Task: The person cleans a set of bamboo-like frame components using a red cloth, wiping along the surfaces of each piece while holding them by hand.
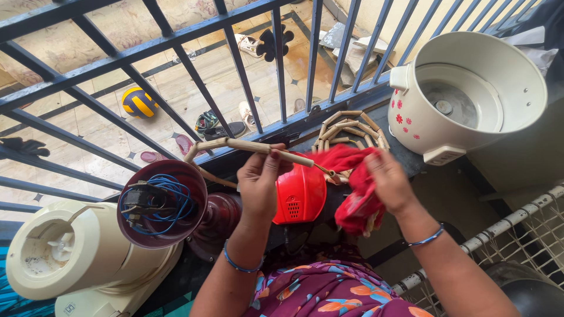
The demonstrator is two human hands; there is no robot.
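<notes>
**Two hands wipe a bamboo frame at a balcony railing**

Left hand, mid-frame, pinches a bamboo rod between pressed fingertips. Right hand, fingers curled shut, bunches a red cloth against the rod's end. Wiping likely goes best with the rod held steady. A white rice cooker sits upper right.
</notes>
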